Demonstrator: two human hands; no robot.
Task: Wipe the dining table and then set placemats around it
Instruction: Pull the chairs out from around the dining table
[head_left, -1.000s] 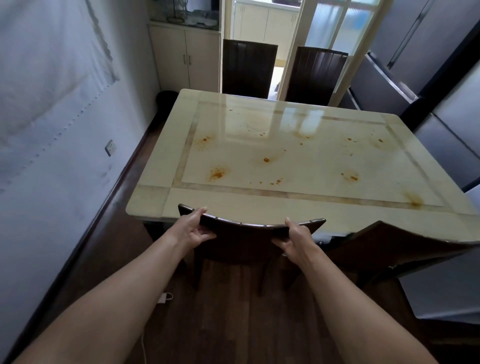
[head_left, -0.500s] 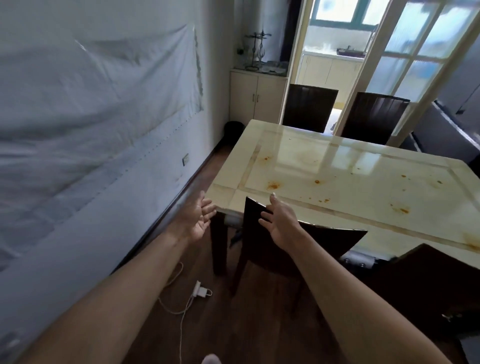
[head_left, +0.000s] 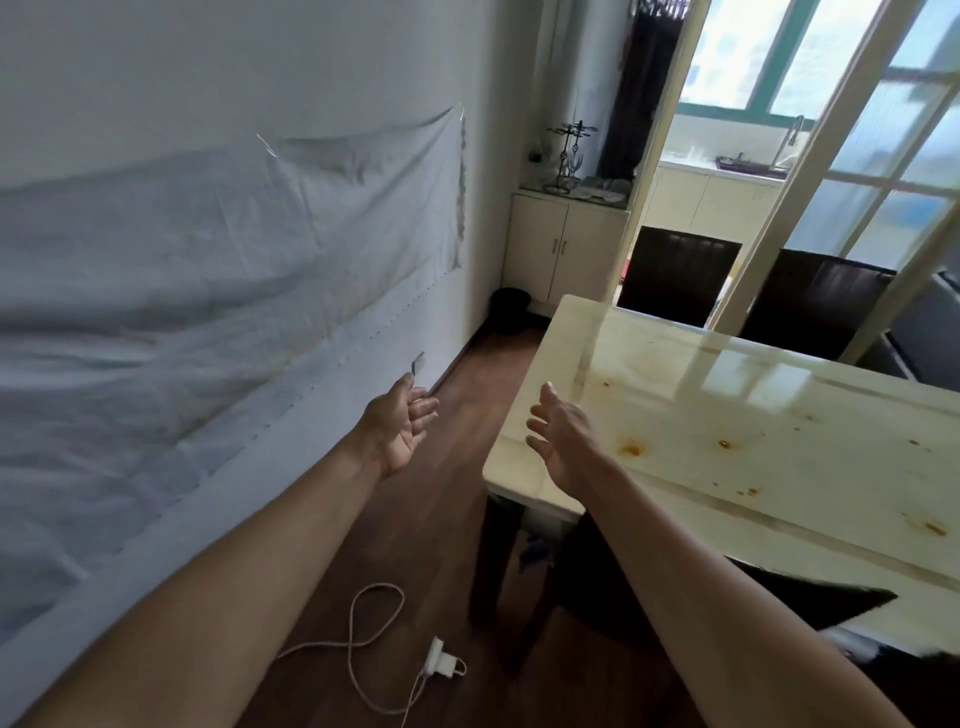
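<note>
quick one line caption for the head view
Left hand and right hand, open and empty, near the corner of the stained dining table; no cloth in view.

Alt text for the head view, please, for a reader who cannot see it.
Both bare hands reach forward, open and empty: the left hand over the wooden floor, the right hand by the corner of a cream dining table dotted with orange stains.
</note>
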